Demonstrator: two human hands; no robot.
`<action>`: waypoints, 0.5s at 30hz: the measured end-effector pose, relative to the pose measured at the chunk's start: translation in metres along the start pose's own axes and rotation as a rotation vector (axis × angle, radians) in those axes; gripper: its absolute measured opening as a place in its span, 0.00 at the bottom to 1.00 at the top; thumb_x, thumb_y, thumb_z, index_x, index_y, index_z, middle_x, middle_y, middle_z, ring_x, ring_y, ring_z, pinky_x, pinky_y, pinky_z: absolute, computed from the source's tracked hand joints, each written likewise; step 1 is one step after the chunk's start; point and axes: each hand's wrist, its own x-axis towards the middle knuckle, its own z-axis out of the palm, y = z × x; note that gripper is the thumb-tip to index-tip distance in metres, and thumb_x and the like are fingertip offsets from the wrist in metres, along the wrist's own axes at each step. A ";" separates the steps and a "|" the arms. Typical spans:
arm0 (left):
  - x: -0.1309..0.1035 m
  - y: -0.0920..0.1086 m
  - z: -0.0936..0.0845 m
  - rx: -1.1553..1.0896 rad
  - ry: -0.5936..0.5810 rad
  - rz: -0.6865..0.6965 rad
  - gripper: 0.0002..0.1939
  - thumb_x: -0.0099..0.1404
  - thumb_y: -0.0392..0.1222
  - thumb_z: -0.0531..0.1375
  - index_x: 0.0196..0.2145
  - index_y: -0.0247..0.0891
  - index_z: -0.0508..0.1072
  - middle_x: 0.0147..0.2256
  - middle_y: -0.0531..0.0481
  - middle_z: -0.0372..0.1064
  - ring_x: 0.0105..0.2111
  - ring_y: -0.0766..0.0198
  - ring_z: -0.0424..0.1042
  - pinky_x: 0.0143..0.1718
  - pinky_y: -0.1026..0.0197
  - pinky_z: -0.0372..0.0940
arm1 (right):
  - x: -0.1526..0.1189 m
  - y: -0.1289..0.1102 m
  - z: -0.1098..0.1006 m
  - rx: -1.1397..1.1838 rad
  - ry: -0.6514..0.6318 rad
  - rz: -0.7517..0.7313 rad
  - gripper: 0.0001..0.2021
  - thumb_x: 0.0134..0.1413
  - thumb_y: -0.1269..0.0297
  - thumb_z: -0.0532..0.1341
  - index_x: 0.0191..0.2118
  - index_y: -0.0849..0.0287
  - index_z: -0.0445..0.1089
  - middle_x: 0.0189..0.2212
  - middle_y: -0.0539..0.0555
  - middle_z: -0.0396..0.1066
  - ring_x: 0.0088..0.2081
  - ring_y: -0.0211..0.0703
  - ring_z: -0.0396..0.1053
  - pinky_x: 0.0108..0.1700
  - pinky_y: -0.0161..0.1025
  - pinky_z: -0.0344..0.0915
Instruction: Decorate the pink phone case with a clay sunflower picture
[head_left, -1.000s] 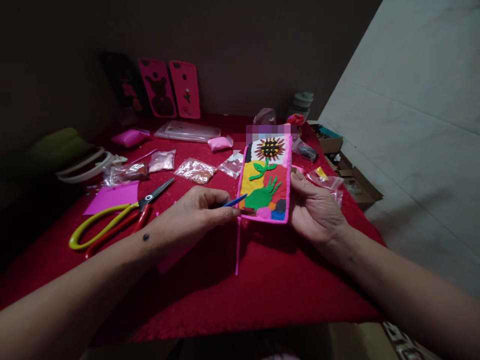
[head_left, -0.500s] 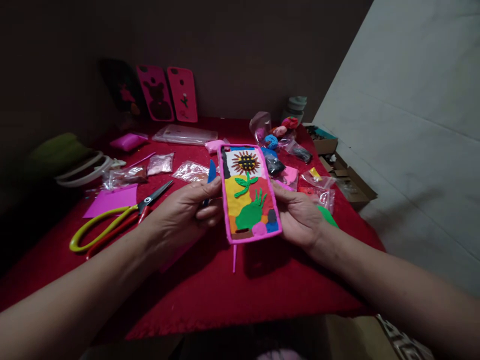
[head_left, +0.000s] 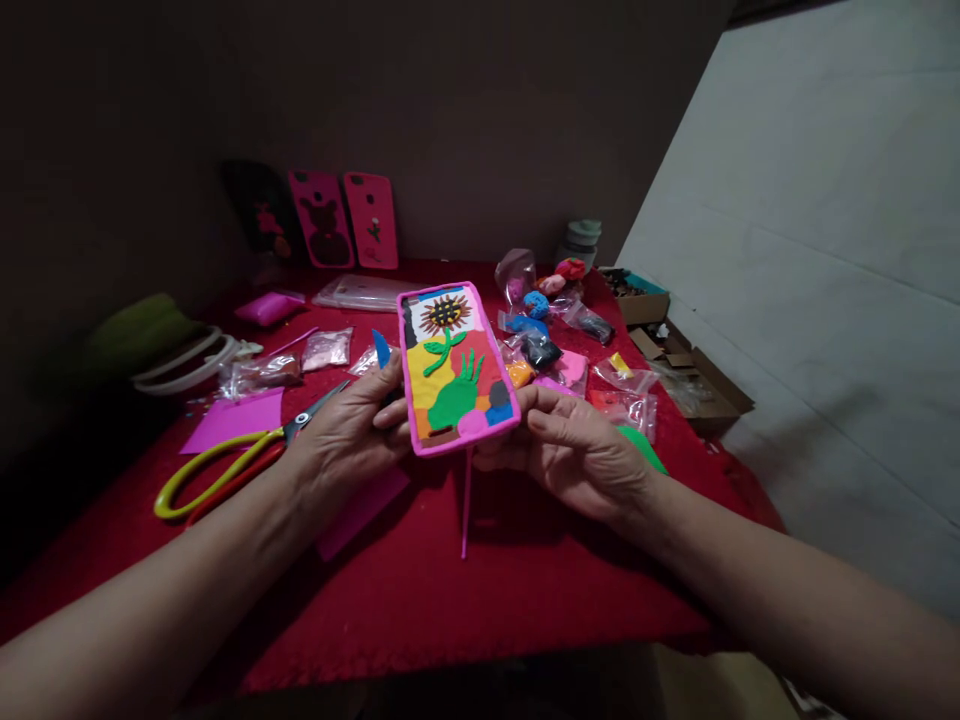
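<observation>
A phone case [head_left: 456,372] with a pink clay rim and a clay sunflower, green leaves and coloured patches is held up above the table. My left hand [head_left: 349,425] grips its left edge, and a blue blade-shaped tool [head_left: 381,349] sticks up between thumb and fingers. At the case's lower right corner is my right hand [head_left: 574,447], its fingers under and beside that corner, thumb apart from the rim; whether the fingertips touch is unclear. A thin pink clay strip [head_left: 466,510] shows below the case. Yellow and red scissors [head_left: 225,465] lie left of my left hand.
Three decorated cases [head_left: 373,222] lean on the back wall. Clear cases [head_left: 360,292] lie before them. Bagged clay [head_left: 540,350] covers the right side of the red cloth [head_left: 525,600]. Cardboard boxes [head_left: 709,385] stand at right, a green and white item [head_left: 135,335] at left.
The case has moved left and tilted in my left hand. My right hand has loosened from its right edge and shifted to the lower corner. The camera view has shifted slightly.
</observation>
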 end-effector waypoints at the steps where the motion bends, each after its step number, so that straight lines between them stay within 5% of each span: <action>1: 0.000 -0.001 0.001 -0.010 0.003 -0.002 0.22 0.74 0.48 0.55 0.22 0.38 0.67 0.09 0.60 0.49 0.12 0.73 0.50 0.22 0.70 0.65 | 0.000 0.000 0.001 -0.010 0.003 -0.009 0.10 0.46 0.66 0.74 0.33 0.60 0.74 0.28 0.50 0.80 0.32 0.44 0.79 0.54 0.57 0.74; 7: -0.006 -0.005 0.009 -0.059 0.000 -0.004 0.23 0.72 0.48 0.59 0.20 0.37 0.64 0.10 0.60 0.48 0.12 0.74 0.48 0.19 0.72 0.62 | 0.001 0.002 0.002 -0.039 0.012 -0.014 0.12 0.42 0.63 0.76 0.30 0.61 0.74 0.26 0.50 0.79 0.30 0.42 0.78 0.50 0.53 0.76; 15: -0.006 -0.004 0.005 -0.111 -0.010 -0.001 0.23 0.76 0.44 0.48 0.26 0.34 0.71 0.10 0.59 0.49 0.11 0.72 0.52 0.21 0.70 0.64 | 0.000 0.001 0.003 -0.008 0.000 -0.006 0.11 0.43 0.66 0.76 0.29 0.62 0.73 0.27 0.50 0.77 0.34 0.40 0.77 0.51 0.49 0.76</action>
